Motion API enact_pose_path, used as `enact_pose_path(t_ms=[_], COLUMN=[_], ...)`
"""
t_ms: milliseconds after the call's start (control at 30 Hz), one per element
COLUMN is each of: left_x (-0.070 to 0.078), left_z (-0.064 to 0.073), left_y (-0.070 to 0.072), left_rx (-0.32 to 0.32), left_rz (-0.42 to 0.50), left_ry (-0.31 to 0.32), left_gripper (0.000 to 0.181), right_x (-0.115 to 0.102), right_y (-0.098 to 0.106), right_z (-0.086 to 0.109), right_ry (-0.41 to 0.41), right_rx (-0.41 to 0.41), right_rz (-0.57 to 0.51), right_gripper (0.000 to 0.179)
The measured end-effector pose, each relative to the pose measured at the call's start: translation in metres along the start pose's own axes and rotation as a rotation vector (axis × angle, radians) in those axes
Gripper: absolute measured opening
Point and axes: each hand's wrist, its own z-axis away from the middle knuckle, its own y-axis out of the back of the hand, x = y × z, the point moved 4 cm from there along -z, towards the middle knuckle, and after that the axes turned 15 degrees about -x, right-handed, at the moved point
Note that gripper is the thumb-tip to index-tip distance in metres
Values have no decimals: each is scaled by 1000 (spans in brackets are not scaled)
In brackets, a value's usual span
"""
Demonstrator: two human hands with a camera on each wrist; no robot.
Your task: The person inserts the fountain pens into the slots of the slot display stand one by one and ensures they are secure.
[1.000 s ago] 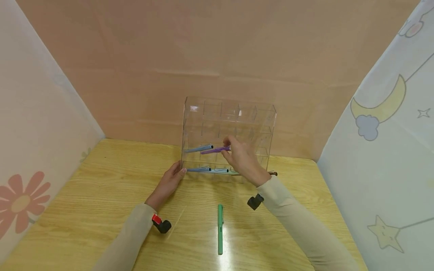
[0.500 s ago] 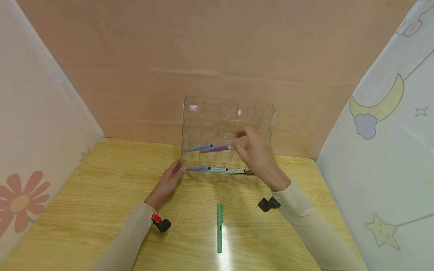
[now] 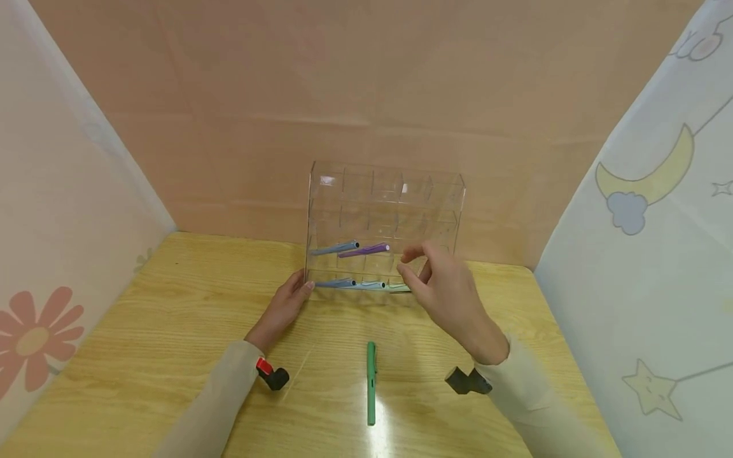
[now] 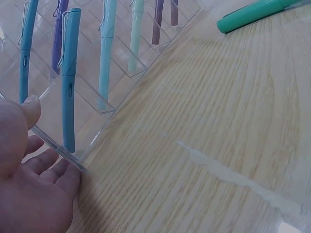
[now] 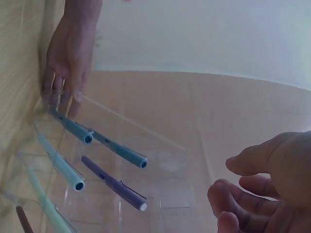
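A clear acrylic pen rack (image 3: 310, 210) with several tiers of compartments stands tilted on the table. My left hand (image 3: 286, 304) grips its lower left side, thumb in front and fingers around the edge. A blue pen (image 3: 335, 249) and a purple pen (image 3: 366, 250) lie side by side in the second tier up. Along the bottom tier are a blue pen (image 4: 69, 97), a light blue pen (image 4: 105, 58), a pale green pen (image 4: 135, 39) and dark reddish pens (image 4: 158, 22). Before the rack's right half hovers my right hand (image 3: 449, 296), fingers loosely bent and holding nothing.
A green pen (image 3: 371, 385) lies on the wooden table (image 3: 172, 331) between my forearms, pointing toward the rack. Behind the rack rises a tan backdrop (image 3: 366, 95). Patterned white panels (image 3: 647, 273) border both sides.
My right hand has let go of the purple pen, which stays in the rack, and has drawn back rightward and then lower. The left hand keeps its hold on the rack.
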Motion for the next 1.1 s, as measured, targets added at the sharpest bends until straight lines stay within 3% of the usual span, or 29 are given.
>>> enact_pose_path(t_ms=[267,400,600,700,1100], left_x=[3,4,1,-2,-4], left_z=[4,6,4,2,2], left_y=[0,1,2,2,0], left_rx=[3,9,22,18,10], left_rz=[14,13,2,-3,3], left_ry=[9,19,21,25,22], left_gripper=[69,68,68,70,70], right_x=[-6,-7,-2,4,23], right_y=[-29,-55,-117,-138,-158], right_z=[24,32,46,50,54], right_ry=[68,107,104,78,-16], right_rx=[-59,-102,-392,-454,-502], right_rz=[43,55,81,92,168], right_gripper=[14,17,18,18,27])
